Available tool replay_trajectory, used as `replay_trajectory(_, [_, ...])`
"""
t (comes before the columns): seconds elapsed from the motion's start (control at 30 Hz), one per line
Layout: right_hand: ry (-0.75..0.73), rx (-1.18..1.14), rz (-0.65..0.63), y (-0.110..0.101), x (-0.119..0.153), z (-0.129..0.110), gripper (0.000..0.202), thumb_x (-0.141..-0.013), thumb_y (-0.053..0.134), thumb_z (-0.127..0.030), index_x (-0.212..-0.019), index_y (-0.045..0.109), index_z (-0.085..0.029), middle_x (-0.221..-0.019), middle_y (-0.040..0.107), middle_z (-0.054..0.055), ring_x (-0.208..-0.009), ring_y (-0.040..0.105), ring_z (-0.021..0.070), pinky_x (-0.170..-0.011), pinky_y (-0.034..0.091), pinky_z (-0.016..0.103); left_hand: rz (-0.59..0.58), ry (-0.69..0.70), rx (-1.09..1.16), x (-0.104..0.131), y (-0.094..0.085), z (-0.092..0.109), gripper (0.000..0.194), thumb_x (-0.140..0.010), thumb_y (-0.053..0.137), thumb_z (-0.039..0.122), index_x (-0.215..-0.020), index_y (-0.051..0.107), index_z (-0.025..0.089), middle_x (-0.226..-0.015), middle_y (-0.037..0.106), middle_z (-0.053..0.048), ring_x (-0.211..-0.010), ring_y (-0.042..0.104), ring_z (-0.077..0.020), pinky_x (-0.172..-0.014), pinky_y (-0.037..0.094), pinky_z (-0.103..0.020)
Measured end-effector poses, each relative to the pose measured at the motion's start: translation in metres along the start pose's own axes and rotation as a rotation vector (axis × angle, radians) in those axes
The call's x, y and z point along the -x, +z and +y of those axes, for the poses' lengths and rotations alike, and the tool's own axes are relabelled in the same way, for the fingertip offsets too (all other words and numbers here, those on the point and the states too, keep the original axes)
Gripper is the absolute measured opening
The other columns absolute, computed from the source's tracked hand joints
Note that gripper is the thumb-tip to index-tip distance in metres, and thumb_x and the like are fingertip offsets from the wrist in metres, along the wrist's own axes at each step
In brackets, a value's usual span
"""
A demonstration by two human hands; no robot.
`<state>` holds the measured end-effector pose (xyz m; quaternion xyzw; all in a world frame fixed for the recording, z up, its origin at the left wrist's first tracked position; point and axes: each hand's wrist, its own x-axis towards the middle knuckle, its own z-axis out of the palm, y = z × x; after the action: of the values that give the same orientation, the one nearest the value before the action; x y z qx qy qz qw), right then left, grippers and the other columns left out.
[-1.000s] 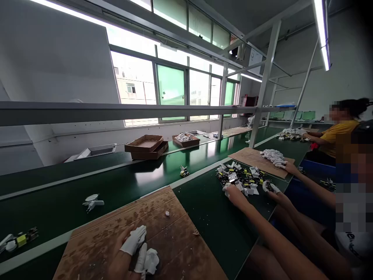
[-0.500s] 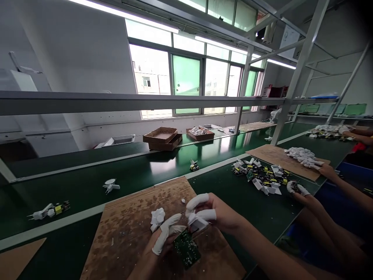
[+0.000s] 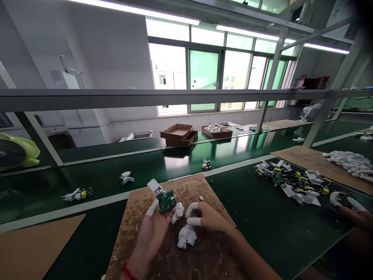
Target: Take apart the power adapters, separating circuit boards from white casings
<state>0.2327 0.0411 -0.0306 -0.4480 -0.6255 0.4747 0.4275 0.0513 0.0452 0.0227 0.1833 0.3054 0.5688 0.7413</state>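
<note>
Left fingers point(image 3: 152, 209) close on a green board point(image 3: 166, 200); right fingers point(image 3: 194, 221) curl half-open, empty, near white wads point(image 3: 187, 236).

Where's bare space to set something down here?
The green tabletop between the brown cardboard and the circuit-board pile is free, bar specks. So is the green lane between the loose white piece and the small unit to its right. It's crowded around the left hand, right hand and white wads, and by the pile beside a co-worker's hand.
</note>
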Motion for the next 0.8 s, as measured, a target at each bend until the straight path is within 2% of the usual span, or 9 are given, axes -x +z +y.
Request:
replay_trajectory(0.03, [-0.025, 0.045, -0.068, 0.001, 0.004, -0.001, 0.017, -0.061, 0.070, -0.019, -0.077, 0.068, -0.014, -0.068, 0.063, 0.002, -0.063, 0.054, 0.0158, -0.059, 0.042, 0.026, -0.001, 0.004, 0.019, -0.001, -0.002, 0.000, 0.035, -0.095, 0.028, 0.014, -0.123, 0.048, 0.007, -0.083, 0.070, -0.014, -0.072, 0.070, -0.0230, -0.061, 0.058, -0.034])
replay_trajectory(0.1, [-0.170, 0.183, -0.185, 0.004, 0.010, -0.007, 0.025, -0.064, 0.071, -0.020, -0.089, 0.069, -0.017, -0.087, 0.067, 0.005, -0.081, 0.057, 0.0198, -0.074, 0.044, 0.029, -0.016, -0.004, 0.048, -0.003, -0.005, -0.001, 0.035, -0.094, 0.029, 0.012, -0.123, 0.049, 0.009, -0.081, 0.070, -0.012, -0.071, 0.069, -0.0220, -0.060, 0.058, -0.033])
replay_trajectory(0.2, [-0.483, 0.443, -0.366, 0.010, 0.013, -0.013, 0.023, -0.072, 0.063, -0.019, -0.095, 0.069, -0.020, -0.113, 0.061, 0.006, -0.110, 0.047, 0.0222, -0.098, 0.033, 0.033, -0.032, -0.034, 0.075, -0.005, -0.008, -0.004, 0.034, -0.093, 0.032, 0.008, -0.120, 0.053, 0.011, -0.078, 0.070, -0.010, -0.070, 0.069, -0.0205, -0.061, 0.058, -0.032])
replay_trajectory(0.27, [-0.566, 0.584, -0.436, 0.015, 0.014, -0.013, 0.029, -0.072, 0.057, -0.011, -0.097, 0.067, -0.022, -0.116, 0.059, 0.004, -0.119, 0.042, 0.0221, -0.104, 0.026, 0.034, -0.028, -0.043, 0.084, -0.006, -0.009, -0.007, 0.034, -0.092, 0.033, 0.005, -0.118, 0.055, 0.012, -0.076, 0.070, -0.009, -0.069, 0.068, -0.0191, -0.062, 0.058, -0.031])
replay_trajectory(0.37, [-0.565, 0.722, -0.485, 0.022, 0.015, -0.010, 0.037, -0.070, 0.051, -0.005, -0.100, 0.064, -0.022, -0.106, 0.064, 0.003, -0.113, 0.046, 0.0213, -0.101, 0.030, 0.034, -0.019, -0.050, 0.089, -0.005, -0.009, -0.009, 0.033, -0.092, 0.034, 0.005, -0.113, 0.058, 0.012, -0.074, 0.070, -0.007, -0.066, 0.068, -0.0177, -0.063, 0.058, -0.031])
replay_trajectory(0.5, [-0.548, 0.714, -0.468, 0.026, 0.013, -0.010, 0.017, -0.083, 0.047, -0.015, -0.089, 0.063, -0.017, -0.085, 0.065, 0.006, -0.084, 0.055, 0.0179, -0.081, 0.042, 0.026, -0.022, -0.060, 0.091, -0.003, -0.009, -0.007, 0.026, -0.093, 0.038, 0.010, -0.099, 0.063, 0.010, -0.076, 0.070, -0.008, -0.068, 0.068, -0.0181, -0.063, 0.058, -0.031])
replay_trajectory(0.63, [-0.457, 0.587, -0.361, 0.028, 0.010, -0.011, 0.015, -0.087, 0.048, -0.024, -0.083, 0.060, -0.016, -0.082, 0.062, 0.006, -0.077, 0.054, 0.0172, -0.073, 0.043, 0.025, -0.030, -0.061, 0.076, -0.002, -0.009, -0.005, 0.029, -0.094, 0.036, 0.013, -0.095, 0.065, 0.011, -0.075, 0.070, -0.008, -0.068, 0.068, -0.0171, -0.065, 0.059, -0.030])
replay_trajectory(0.8, [-0.277, 0.297, -0.181, 0.030, 0.007, -0.005, 0.021, -0.085, 0.054, -0.037, -0.080, 0.057, -0.017, -0.070, 0.059, 0.002, -0.062, 0.051, 0.0139, -0.060, 0.041, 0.024, -0.012, -0.047, 0.053, -0.001, -0.008, -0.005, 0.032, -0.094, 0.034, 0.009, -0.109, 0.061, 0.014, -0.073, 0.069, -0.006, -0.068, 0.069, -0.0170, -0.064, 0.060, -0.029])
